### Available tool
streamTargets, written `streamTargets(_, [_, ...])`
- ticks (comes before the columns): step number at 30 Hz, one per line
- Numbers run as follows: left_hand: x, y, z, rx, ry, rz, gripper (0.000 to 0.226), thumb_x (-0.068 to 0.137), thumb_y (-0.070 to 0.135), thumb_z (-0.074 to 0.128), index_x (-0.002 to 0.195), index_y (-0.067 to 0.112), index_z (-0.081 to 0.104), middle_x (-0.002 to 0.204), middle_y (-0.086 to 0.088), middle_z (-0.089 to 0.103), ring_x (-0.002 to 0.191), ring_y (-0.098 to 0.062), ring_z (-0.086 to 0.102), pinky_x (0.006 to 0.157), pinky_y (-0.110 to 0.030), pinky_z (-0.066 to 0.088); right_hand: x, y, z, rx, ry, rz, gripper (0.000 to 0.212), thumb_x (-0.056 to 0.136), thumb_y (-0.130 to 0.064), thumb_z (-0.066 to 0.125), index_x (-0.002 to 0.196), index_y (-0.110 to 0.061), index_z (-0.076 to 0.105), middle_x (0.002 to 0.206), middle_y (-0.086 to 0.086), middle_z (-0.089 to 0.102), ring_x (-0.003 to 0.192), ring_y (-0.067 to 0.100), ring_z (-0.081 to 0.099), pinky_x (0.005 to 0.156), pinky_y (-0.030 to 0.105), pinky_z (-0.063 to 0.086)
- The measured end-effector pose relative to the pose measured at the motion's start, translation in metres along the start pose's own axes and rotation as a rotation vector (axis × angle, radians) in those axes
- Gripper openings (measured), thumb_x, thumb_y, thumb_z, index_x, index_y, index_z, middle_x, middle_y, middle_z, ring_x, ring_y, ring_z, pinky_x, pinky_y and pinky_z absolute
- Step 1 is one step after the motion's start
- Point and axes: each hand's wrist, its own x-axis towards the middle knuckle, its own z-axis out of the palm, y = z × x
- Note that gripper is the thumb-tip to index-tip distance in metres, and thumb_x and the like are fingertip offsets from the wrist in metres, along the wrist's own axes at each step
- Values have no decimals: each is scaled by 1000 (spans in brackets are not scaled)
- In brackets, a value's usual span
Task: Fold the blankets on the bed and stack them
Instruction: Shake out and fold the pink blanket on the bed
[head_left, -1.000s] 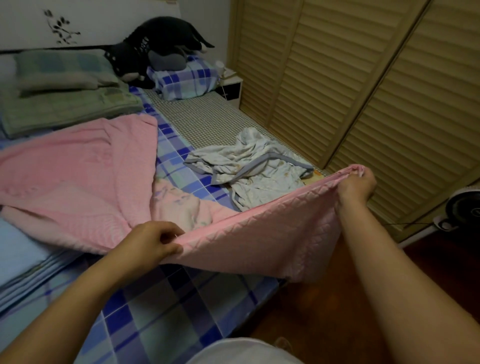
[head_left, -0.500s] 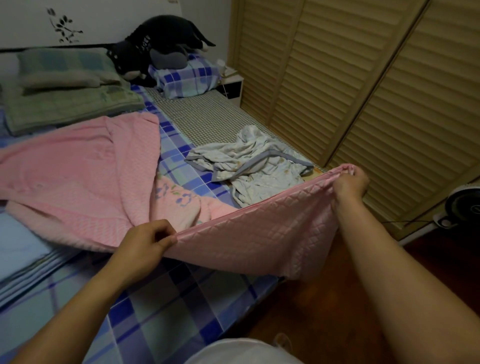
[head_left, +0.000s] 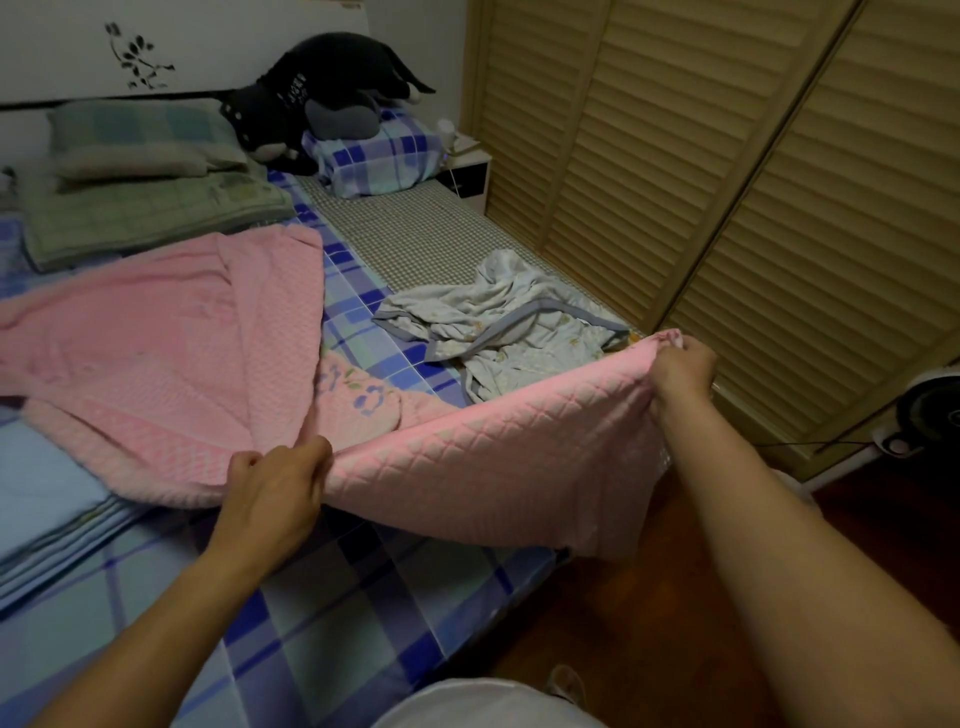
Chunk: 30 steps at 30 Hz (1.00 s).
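Observation:
A pink quilted blanket (head_left: 171, 343) lies spread over the left half of the bed, its near edge lifted and stretched taut. My left hand (head_left: 275, 493) grips that edge near the bed's middle. My right hand (head_left: 680, 371) pinches the blanket's bunched corner out past the bed's right side, above the floor. Between my hands the pink cloth hangs down over the mattress edge. A crumpled pale grey-white blanket (head_left: 498, 332) lies on the bed behind the stretched edge. A folded light blue blanket (head_left: 41, 493) sits at the left.
The bed (head_left: 332, 613) has a blue checked sheet. Green pillows (head_left: 140, 171), a black plush toy (head_left: 322, 88) and a checked pillow (head_left: 374, 156) lie at the head. Louvred wardrobe doors (head_left: 727, 182) stand close on the right. A fan (head_left: 930, 410) stands on the wooden floor.
Both hands have kept their hold on the pink edge. My left hand has shifted slightly right and the stretched edge has dropped a little lower.

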Motion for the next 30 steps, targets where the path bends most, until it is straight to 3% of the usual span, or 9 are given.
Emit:
streamTargets(4, [-3,-2,3,-184,-7,122,16,92,34,40,84,22,48,67,-3,62,68,-32,58,68,-39,41,-6,-4,-10,110,3,100,20,101,-1,46,110,-5,64,82,-2,57,79,11,55,46,2,38])
streamTargets(7, [-14,4,-2,-277,-57,269,27,93,43,35,86,21,50,71,-3,63,68,-32,60,56,-37,44,-1,-6,-21,57,-28,163,29,101,0,42,82,-8,61,76,4,55,70,16,54,41,9,41])
streamTargets(10, [-21,15,-11,-403,-46,296,21,95,43,38,88,27,49,70,7,59,63,-20,58,56,-37,45,5,-2,-31,-106,-30,163,26,99,-8,42,78,-18,56,85,6,58,76,20,55,54,16,42])
streamTargets(14, [-24,34,-10,-501,-118,320,19,96,45,39,87,31,47,71,16,55,64,-5,53,62,-32,46,-16,-18,-26,-443,-41,-135,20,97,-18,42,93,-14,61,86,8,56,81,22,50,55,18,43])
streamTargets(16, [-27,43,-1,-462,-171,360,21,96,47,37,90,29,48,75,14,58,68,-8,55,66,-36,48,-52,-31,-15,-493,-270,-358,17,93,-26,50,82,-20,62,81,0,62,76,22,57,65,29,43])
streamTargets(18, [-29,52,7,-427,-206,402,18,96,48,36,93,33,46,78,12,60,71,-12,56,67,-35,48,-104,-32,-8,-551,-763,-469,4,92,-28,63,92,-31,65,86,-11,65,77,3,61,70,26,46])
streamTargets(21, [-29,63,10,-445,-204,430,6,97,39,45,93,42,46,78,15,60,70,-7,55,63,-30,42,-181,0,1,-818,-1354,-575,52,82,-50,72,130,-43,53,119,-15,66,102,-1,62,84,22,51])
streamTargets(25, [-30,55,8,-510,-159,372,7,96,35,49,95,35,56,84,17,66,74,1,60,66,-25,48,-218,62,11,-895,-1402,-532,10,87,-35,65,94,-28,63,96,-1,71,91,22,65,78,33,50])
streamTargets(30, [-30,38,17,-453,-212,405,16,98,48,46,93,34,52,82,16,60,74,-2,55,68,-26,47,-212,71,-2,-883,-1289,-537,15,88,-35,56,81,-24,62,79,-5,66,73,13,61,68,36,49])
